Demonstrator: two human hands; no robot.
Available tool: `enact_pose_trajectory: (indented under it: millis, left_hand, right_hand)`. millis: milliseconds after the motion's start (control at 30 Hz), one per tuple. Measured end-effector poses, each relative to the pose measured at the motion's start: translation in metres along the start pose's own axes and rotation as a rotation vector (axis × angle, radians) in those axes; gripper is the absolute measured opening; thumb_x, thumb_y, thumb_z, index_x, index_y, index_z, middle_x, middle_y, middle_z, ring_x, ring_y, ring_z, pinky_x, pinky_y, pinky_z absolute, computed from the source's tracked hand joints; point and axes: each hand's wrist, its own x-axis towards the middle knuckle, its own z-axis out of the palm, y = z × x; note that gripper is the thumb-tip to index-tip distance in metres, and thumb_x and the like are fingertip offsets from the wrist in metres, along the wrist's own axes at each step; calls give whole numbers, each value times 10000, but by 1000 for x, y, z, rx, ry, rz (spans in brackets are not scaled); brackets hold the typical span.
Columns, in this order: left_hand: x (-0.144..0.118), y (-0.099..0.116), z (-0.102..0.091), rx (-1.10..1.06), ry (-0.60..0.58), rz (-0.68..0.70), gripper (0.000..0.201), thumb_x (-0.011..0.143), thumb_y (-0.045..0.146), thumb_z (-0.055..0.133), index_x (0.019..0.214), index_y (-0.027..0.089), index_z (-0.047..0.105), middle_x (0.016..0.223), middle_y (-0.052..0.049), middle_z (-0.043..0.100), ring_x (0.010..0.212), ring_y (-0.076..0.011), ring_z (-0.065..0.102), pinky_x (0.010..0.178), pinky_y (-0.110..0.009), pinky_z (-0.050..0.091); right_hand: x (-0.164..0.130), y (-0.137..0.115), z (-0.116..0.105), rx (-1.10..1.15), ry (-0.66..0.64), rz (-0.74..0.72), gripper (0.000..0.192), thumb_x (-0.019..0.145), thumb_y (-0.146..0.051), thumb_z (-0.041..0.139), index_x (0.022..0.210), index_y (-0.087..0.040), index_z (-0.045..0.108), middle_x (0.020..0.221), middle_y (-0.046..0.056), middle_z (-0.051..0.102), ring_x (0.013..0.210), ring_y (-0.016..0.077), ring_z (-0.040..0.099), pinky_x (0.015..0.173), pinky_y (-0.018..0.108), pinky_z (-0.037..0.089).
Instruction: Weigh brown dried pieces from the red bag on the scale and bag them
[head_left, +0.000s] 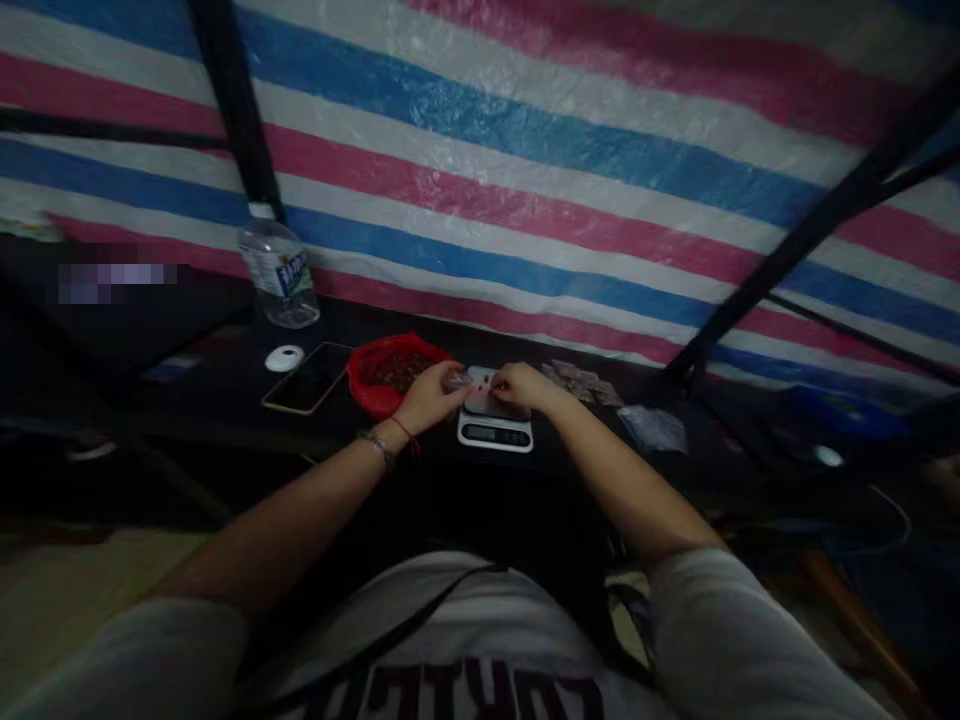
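A white digital kitchen scale (463,437) sits in front of me, with a few small dark pieces (482,387) on its pale weighing plate. My left hand (429,398) is closed on a small clear plastic bag (456,380) at the plate's left edge. Over the right side of the plate, my right hand (523,384) has its fingertips pinched together; whatever they hold is too small to make out. Left of the scale lies an open red plastic bag (366,396) full of small brownish pieces (397,372), partly behind my left hand.
Several small filled packets (585,382) and a pile of clear plastic bags (654,430) lie right of the scale. A phone (309,378), a white mouse-like object (284,358) and a clear bottle (281,270) stand left. Striped sheeting (480,170) and dark metal posts (232,100) bound the table behind.
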Motion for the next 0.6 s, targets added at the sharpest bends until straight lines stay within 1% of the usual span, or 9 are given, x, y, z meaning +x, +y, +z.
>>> enact_pose_trajectory:
  millis: [67,133,267,333,400,500,600]
  left_hand:
    - [-1,1,1,2,0,7,424,755,397,613,1091,139,598,1002,-83,665,906,-209,631,826,-326,495]
    - [-1,1,2,2,0,13,425,755,405,613,1090,143,599,1007,-83,664,912,-211,630,823,-328,496]
    - [-3,0,5,-2,-5,22,409,753,390,616,1083,149,603,1007,-81,665,908,-211,631,823,-331,495]
    - [-4,1,7,3,-15,35,413,751,378,618,1091,145,599,1023,-86,662,926,-216,626,834,-337,491]
    - [-5,3,8,13,-18,56,424,744,365,621,1101,138,593,1045,-93,656,946,-221,619,840,-340,486]
    - [-7,8,9,25,-30,89,380,736,337,616,1059,138,607,1002,-83,661,912,-218,622,807,-332,489]
    - [-7,13,7,18,-45,103,335,742,322,602,1020,135,618,952,-74,666,865,-209,626,780,-324,492]
  right_hand:
    - [-2,0,1,35,23,7,176,787,-179,560,845,-132,720,837,101,697,744,175,607,661,246,390]
    - [-4,0,1,123,81,33,167,777,-172,576,857,-134,718,848,92,698,764,170,611,680,242,405]
    - [-2,-5,-5,440,293,122,186,753,-171,611,910,-135,704,853,61,697,762,148,622,686,232,439]
    - [0,-14,-11,562,354,102,182,757,-189,613,906,-137,702,826,47,691,738,141,623,678,234,449]
    - [2,-27,-17,624,361,55,177,759,-205,621,904,-145,703,824,40,687,734,136,624,680,236,456]
    - [4,-47,-26,580,301,-19,167,741,-189,650,896,-171,712,868,34,691,787,139,627,723,241,456]
    - [5,-53,-31,528,271,-70,179,749,-168,649,912,-189,718,895,29,698,827,140,629,755,239,451]
